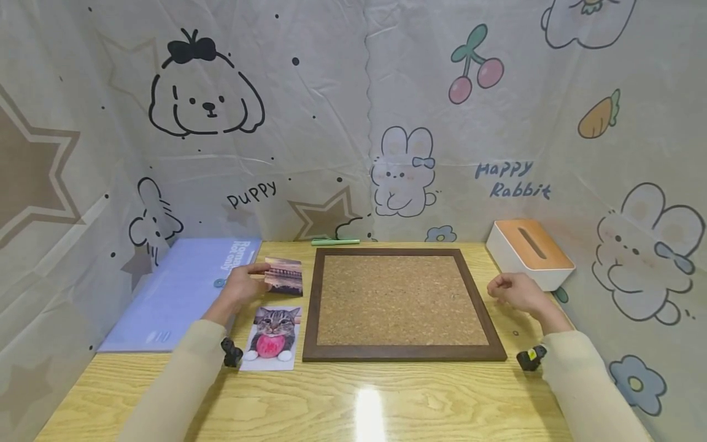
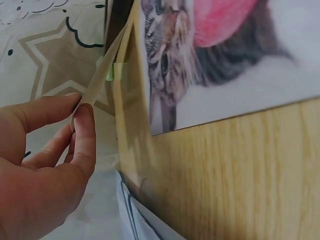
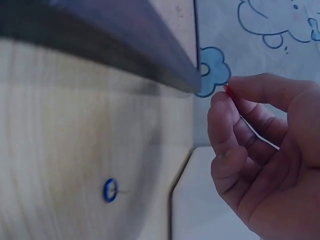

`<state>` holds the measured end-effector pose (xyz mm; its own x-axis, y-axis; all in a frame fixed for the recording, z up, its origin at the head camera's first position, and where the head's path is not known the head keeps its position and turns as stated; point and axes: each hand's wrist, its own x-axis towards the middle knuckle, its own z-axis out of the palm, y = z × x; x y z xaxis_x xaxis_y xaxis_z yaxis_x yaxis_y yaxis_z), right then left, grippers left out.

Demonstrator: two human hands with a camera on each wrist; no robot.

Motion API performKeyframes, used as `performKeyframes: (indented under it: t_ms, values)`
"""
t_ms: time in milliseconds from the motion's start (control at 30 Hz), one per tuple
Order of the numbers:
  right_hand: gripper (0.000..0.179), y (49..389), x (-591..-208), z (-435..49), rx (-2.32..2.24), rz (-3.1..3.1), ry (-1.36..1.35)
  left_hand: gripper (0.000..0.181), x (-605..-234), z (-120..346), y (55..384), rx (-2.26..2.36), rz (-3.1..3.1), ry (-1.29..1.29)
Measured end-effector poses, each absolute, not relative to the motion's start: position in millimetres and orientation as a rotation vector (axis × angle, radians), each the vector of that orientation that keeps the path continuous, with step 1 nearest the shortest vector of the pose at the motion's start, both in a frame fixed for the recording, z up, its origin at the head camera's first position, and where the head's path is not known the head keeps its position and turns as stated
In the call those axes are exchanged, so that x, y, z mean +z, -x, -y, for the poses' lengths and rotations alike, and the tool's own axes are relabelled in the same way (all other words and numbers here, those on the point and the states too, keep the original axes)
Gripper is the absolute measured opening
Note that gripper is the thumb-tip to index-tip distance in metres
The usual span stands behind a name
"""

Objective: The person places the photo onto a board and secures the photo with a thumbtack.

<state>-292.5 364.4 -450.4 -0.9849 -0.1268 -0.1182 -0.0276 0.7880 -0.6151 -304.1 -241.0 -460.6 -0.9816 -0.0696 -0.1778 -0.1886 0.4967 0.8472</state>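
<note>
A photo print [image 1: 284, 277] of a purple-pink sky is pinched between thumb and fingers of my left hand [image 1: 243, 286], left of the corkboard [image 1: 397, 301]. In the left wrist view this print [image 2: 100, 75] shows nearly edge-on, lifted off the table. Just below it in the head view lies a cat photo [image 1: 274, 328]. At the board's right side, my right hand [image 1: 519, 291] pinches a small red thumbtack [image 3: 228, 90], mostly hidden by the fingertips. On the table near that hand lies a blue thumbtack [image 3: 110, 190], its pin pointing sideways.
Beyond my left hand lies a pale blue document folder [image 1: 171, 294]. A green pen [image 1: 335, 242] rests behind the board's dark wooden frame [image 1: 405, 353]. The white tissue box [image 1: 530, 252] with an orange lid stands at the back right, against the printed cloth wall.
</note>
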Motion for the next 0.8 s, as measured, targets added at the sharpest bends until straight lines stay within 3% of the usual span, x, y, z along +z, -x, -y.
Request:
performKeyframes:
  t_ms: [400, 800]
  values:
    - [0.022, 295.9, -433.5, -341.4, -1.084, -2.809, 0.171, 0.062, -448.8, 237.3, 297.7, 1.684, -2.487, 0.208]
    - [0.025, 302.1, -427.3, -319.6, -1.235, -2.755, 0.194, 0.061, -448.3, 205.1, 288.7, 1.767, -2.436, 0.106]
